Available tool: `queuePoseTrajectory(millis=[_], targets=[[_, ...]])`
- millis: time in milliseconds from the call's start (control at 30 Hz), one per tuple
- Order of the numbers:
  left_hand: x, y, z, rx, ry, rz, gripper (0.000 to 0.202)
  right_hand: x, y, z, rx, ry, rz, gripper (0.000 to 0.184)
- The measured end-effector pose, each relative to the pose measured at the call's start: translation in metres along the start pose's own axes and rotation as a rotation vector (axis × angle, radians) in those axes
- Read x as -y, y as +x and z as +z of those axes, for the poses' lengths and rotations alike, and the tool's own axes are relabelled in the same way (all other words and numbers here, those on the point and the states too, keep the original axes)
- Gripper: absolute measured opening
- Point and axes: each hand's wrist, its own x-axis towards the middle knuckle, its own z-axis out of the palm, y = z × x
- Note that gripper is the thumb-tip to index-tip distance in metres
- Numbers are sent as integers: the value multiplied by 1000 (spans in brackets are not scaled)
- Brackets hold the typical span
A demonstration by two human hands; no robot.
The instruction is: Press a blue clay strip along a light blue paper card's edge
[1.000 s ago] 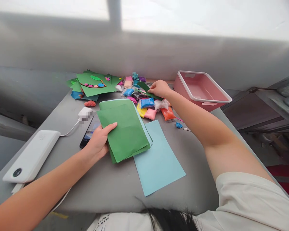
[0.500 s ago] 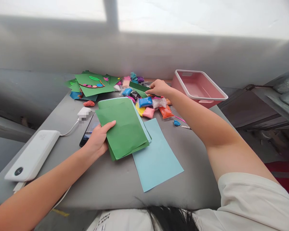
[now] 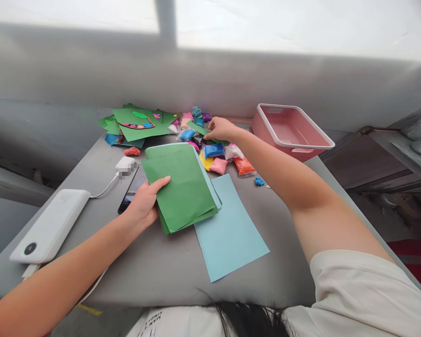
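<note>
My left hand (image 3: 145, 201) is closed on a stack of green paper sheets (image 3: 182, 192), thumb on top, with light blue edges showing beneath. Partly under the stack, a light blue sheet (image 3: 231, 234) lies on the table. Farther back, my right hand (image 3: 220, 129) pinches a piece of green paper (image 3: 210, 136) above several bags of coloured clay. Among those are a blue bag (image 3: 214, 150), a pink bag (image 3: 218, 165) and an orange bag (image 3: 244, 166). My fingers and wrist hide part of the green piece.
Green sheets with clay decorations (image 3: 133, 126) are piled at the back left. A pink basket (image 3: 294, 128) stands at the back right. To the left are a white power bank (image 3: 52, 224), a white plug (image 3: 125, 163) and a phone (image 3: 128, 196). Blue clay (image 3: 259, 181) lies near my right forearm.
My right hand has shifted slightly left with the green piece of paper, which has changed its tilt. My left hand still holds the stack, and the view has moved a little.
</note>
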Motion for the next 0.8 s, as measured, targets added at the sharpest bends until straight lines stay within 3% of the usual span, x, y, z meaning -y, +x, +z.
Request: queuePoseTrajectory(millis=[167, 267, 367, 500, 633, 733, 800], targets=[[0, 0, -1, 18, -7, 3, 30, 0, -6, 1, -148, 75, -93, 53], [0, 0, -4, 57, 1, 21, 34, -5, -31, -23, -250, 104, -197, 56], [-1, 0, -6, 111, 9, 46, 33, -20, -72, -57, -207, -10, -199, 62], [-1, -2, -5, 125, 21, 51, 28, -64, -131, -87, -70, -207, -52, 59], [2, -2, -3, 112, 40, 45, 25, -126, -170, -87, 91, -308, 165, 58], [3, -4, -2, 119, 48, 54, 24, -153, -188, -77, 56, -406, 270, 55], [2, -6, -1, 132, 60, 66, 25, -149, -199, -70, -8, -472, 281, 42]])
